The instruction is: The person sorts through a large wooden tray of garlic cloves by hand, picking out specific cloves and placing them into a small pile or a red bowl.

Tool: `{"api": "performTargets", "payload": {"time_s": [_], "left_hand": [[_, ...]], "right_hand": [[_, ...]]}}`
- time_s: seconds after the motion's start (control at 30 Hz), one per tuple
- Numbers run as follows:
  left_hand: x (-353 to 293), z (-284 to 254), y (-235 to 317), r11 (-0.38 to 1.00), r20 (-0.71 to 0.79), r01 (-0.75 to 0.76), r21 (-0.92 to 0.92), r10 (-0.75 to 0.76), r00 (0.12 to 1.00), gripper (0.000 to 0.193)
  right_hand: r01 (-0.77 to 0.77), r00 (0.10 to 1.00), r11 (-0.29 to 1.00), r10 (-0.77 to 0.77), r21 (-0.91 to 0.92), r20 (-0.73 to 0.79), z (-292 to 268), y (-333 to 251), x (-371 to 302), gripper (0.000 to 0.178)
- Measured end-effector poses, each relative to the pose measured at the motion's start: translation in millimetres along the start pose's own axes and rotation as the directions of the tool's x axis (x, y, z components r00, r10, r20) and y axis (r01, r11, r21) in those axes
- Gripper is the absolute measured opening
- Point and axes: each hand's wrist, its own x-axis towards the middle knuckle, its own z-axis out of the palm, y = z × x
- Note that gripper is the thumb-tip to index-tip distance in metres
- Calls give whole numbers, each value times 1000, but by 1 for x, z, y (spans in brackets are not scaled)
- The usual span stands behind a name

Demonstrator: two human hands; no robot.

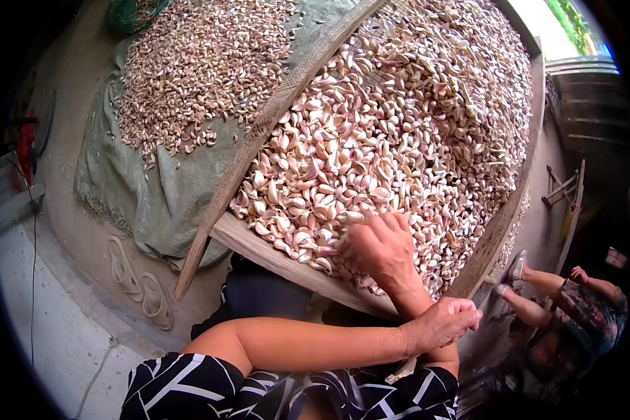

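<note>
Garlic cloves (315, 154) crowd the wooden frame (280, 262), my right hand (379, 246) down on them, its grip hidden, left hand (442, 325) balled nearside, another batch (203, 77) left of the frame perhaps done, plenty inside seemingly left.

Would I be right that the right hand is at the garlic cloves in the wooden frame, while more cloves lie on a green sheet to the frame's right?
Not quite: the head view shows the green sheet to the left of the wooden frame, not its right. The rest stands.
</note>
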Motion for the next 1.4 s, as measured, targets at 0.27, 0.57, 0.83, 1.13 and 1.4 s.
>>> {"api": "performTargets", "payload": {"time_s": [0.27,0.57,0.83,1.13,1.4], "left_hand": [[-5,2,12,999,4,51,-8,-51,999,23],[-8,-2,20,997,-30,38,-60,-40,999,22],[-10,-15,39,998,-149,61,-24,-64,987,19],[-10,-26,51,999,-220,25,-23,-29,975,19],[-8,-33,48,999,-226,35,-22,-39,973,20]], "right_hand": [[142,979,968,-168,206,113,14,-33,39,24],[-236,960,897,275,373,-53,-2,8,-10,19],[-499,798,722,598,480,-70,-9,30,-19,17],[-485,791,738,599,469,-125,-14,43,-2,19],[-567,747,644,665,514,-7,-14,43,-2,10]]}}
